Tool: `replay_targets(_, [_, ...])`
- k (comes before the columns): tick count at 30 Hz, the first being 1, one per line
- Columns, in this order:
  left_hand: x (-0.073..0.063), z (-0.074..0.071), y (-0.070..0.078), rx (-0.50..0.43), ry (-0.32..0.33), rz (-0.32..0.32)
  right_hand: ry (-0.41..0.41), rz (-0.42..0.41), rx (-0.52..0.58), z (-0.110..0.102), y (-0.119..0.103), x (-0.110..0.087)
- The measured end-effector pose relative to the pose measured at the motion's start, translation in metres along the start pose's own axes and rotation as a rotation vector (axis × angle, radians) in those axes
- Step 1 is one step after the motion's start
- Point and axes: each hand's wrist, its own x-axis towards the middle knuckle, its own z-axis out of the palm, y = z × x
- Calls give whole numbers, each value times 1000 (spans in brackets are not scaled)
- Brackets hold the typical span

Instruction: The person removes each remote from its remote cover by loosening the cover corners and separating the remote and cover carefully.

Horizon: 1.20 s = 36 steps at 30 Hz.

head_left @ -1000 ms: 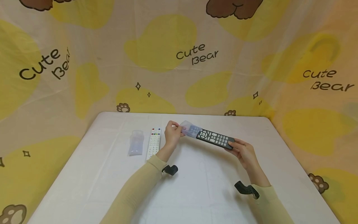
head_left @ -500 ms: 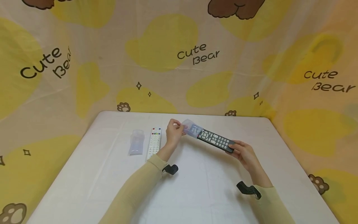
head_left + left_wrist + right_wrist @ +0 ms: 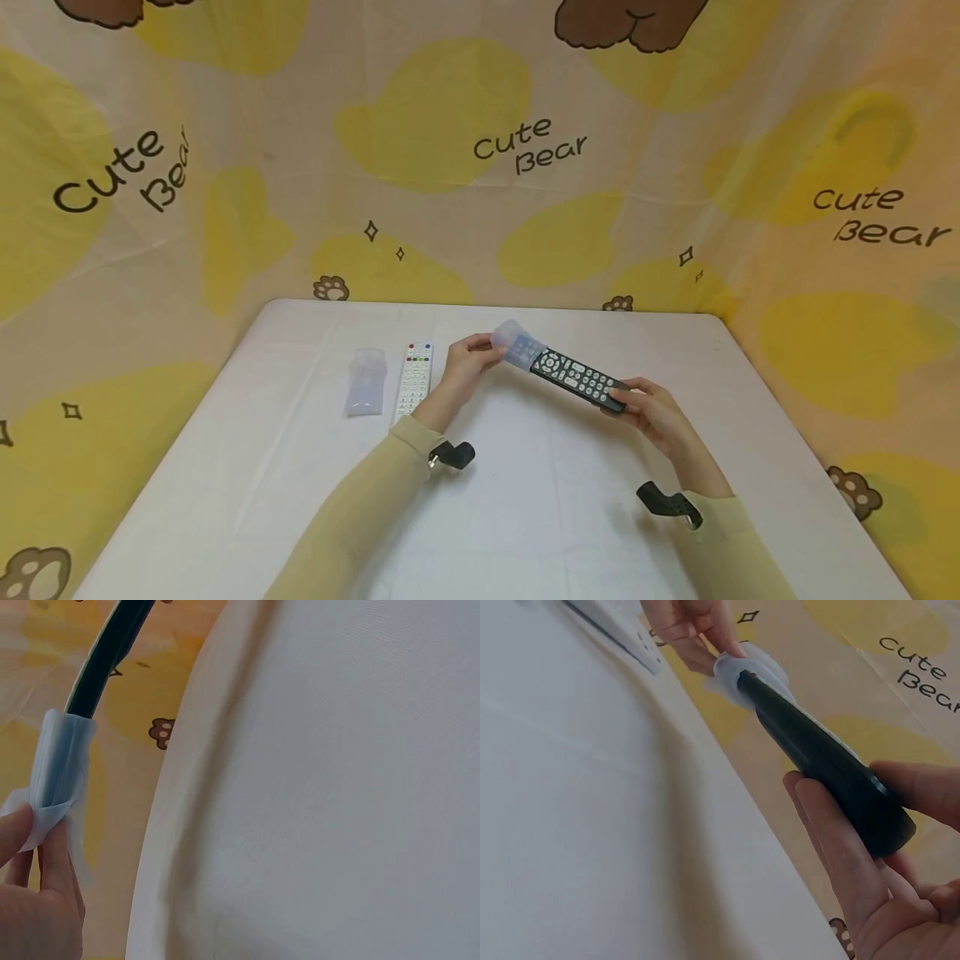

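A black remote control (image 3: 576,377) with pale buttons is held above the table, tilted down to the right. Its upper left end sits inside a translucent bluish plastic sleeve (image 3: 517,345), and the buttons there show through. My right hand (image 3: 654,412) grips the bare lower end, thumb on top and fingers beneath, as the right wrist view shows with the remote's dark underside (image 3: 817,761). My left hand (image 3: 467,367) pinches the loose closed end of the sleeve between thumb and fingers; in the left wrist view the film (image 3: 56,814) bunches at the fingertips.
On the white table (image 3: 525,517) a white remote control (image 3: 414,379) lies left of my left forearm, its near end partly behind the wrist. Left of it lies a second translucent sleeve (image 3: 366,383), flat. A patterned curtain (image 3: 435,250) stands behind the table.
My left hand's fingers have shifted their hold on the sleeve's end and extended more to the right. The sleeved remote has moved slightly right, its right end lower, with my right hand following.
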Motion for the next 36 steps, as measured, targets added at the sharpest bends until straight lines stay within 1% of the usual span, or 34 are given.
replay_targets(2, [1, 0, -2, 35, 2, 16, -18, 10, -30, -1, 1, 1])
replay_targets(4, [2, -1, -3, 88, 2, 53, -42, 23, -68, -1, 1, 2])
replay_targets(7, [3, 0, -3, 235, 4, 138, -87, 40, -118, -1, 2, 3])
replay_targets(10, [2, 1, 0, 389, 30, 216, -125, 40, -153, 1, 2, 4])
replay_targets(12, [1, 2, 1, 458, 56, 241, -130, 35, -157, 2, 2, 4])
replay_targets(13, [0, 3, 2, 471, 71, 259, -133, 31, -161, 2, 3, 4])
replay_targets(17, [0, 2, 3, 459, 102, 256, -139, 18, -161, 4, 3, 4])
replay_targets(24, [1, 3, 5, 447, 121, 192, -126, 19, -137, 7, 5, 2])
replay_targets(28, [0, 3, 4, 438, 128, 174, -120, 18, -142, 8, 5, 1])
replay_targets(32, [-1, 2, 4, 427, 118, 167, -124, 19, -148, 7, 6, 0])
replay_targets(36, [0, 1, 4, 440, 119, 183, -133, 23, -141, 6, 6, -3])
